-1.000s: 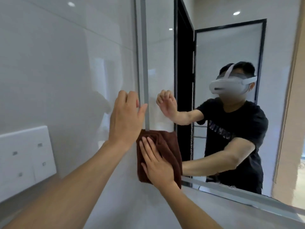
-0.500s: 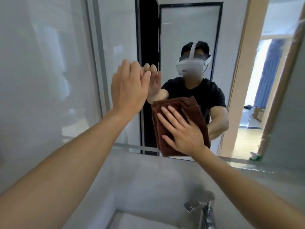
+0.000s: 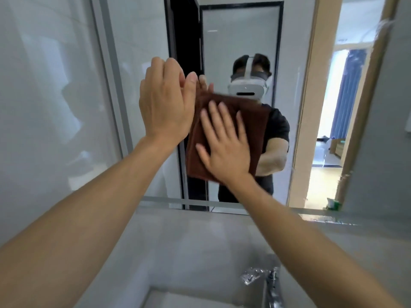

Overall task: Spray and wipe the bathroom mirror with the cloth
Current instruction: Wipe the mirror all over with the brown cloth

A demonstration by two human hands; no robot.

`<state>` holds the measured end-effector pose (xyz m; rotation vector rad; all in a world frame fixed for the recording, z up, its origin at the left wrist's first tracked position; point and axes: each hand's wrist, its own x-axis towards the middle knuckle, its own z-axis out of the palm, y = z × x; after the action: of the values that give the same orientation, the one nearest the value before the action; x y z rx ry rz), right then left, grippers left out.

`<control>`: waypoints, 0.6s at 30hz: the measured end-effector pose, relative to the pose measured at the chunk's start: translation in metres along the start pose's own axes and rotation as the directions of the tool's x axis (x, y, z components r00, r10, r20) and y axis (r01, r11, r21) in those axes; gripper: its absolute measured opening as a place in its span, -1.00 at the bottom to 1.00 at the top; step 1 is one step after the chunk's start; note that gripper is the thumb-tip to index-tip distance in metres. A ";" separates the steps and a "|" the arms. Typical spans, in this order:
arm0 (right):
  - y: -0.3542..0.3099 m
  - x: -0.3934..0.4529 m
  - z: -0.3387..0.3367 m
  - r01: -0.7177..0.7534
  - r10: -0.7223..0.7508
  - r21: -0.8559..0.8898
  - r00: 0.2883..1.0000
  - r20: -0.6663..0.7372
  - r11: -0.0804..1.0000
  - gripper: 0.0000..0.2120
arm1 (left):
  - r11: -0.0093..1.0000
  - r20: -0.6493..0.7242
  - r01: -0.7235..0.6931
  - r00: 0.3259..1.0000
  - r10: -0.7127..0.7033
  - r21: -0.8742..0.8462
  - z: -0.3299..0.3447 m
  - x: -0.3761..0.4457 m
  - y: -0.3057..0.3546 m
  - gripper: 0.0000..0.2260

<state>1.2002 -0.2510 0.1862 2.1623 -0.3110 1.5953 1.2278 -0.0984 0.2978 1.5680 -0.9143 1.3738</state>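
Note:
The bathroom mirror [image 3: 244, 36] fills the wall ahead and reflects a person in a black shirt with a white headset. A folded brown cloth [image 3: 255, 121] lies flat against the glass. My right hand [image 3: 224, 145] presses on the cloth with its fingers spread. My left hand [image 3: 165, 103] rests flat on the mirror just left of the cloth, fingers together, holding nothing. No spray bottle is in view.
A chrome faucet [image 3: 266, 283] stands at the lower right above a white basin [image 3: 178, 298]. A narrow ledge [image 3: 169, 200] runs under the mirror. A glossy tiled wall [image 3: 44, 107] is on the left. A small green object [image 3: 332, 205] sits at the mirror's lower right.
My right hand has slid the cloth rightward and upward across the mirror, away from its left edge. My left hand has followed along the glass. The view has turned right toward the sink.

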 end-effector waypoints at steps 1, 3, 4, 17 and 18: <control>-0.008 -0.027 0.006 0.031 -0.032 0.028 0.998 0.044 0.999 -0.31 | 1.000 0.003 -0.005 1.000 0.005 -0.002 0.003 -0.006 0.001 -0.73; -0.012 -0.076 0.014 0.079 -0.083 0.049 0.992 0.092 0.996 -0.34 | 1.000 0.017 -0.026 1.000 0.026 -0.006 0.010 -0.015 0.001 -0.75; -0.006 -0.094 0.015 0.093 -0.097 0.047 0.991 0.098 0.995 -0.35 | 0.999 0.027 -0.035 0.999 0.035 -0.011 0.014 -0.020 0.002 -0.76; 0.213 -0.181 -0.063 -0.097 0.114 -0.203 0.991 0.075 0.974 -0.29 | 0.976 0.155 -0.090 0.980 0.121 -0.198 0.050 -0.051 0.083 -0.81; 0.228 -0.186 -0.070 -0.130 0.148 -0.214 0.987 0.069 0.968 -0.29 | 0.970 0.157 -0.102 0.978 0.139 -0.220 0.055 -0.055 0.093 -0.82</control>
<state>0.9856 -0.4326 0.0745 2.0866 -0.6412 1.4723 1.1563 -0.1844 0.2526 1.5038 -1.2375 1.1925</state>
